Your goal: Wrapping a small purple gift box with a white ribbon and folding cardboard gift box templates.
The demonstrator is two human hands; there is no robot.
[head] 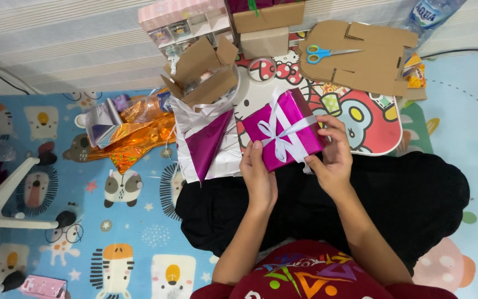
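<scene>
A small box wrapped in shiny magenta foil (275, 119) with a white ribbon bow (279, 135) sits tilted over the near edge of a low cartoon-printed table (372, 124). My left hand (258, 171) grips its near-left corner, thumb on top. My right hand (333, 152) holds the right side, fingers touching the ribbon end. I sit cross-legged in black trousers on a blue animal-print mat (84, 221).
Magenta and silver foil sheet (208, 141) lies left of the box, orange foil (134, 141) further left. Open cardboard box (200, 69), tape roll (261, 69), flat cardboard (372, 61) with blue scissors (322, 53) behind. White chair leg (1, 216) at left. Water bottle (432, 14) at top right.
</scene>
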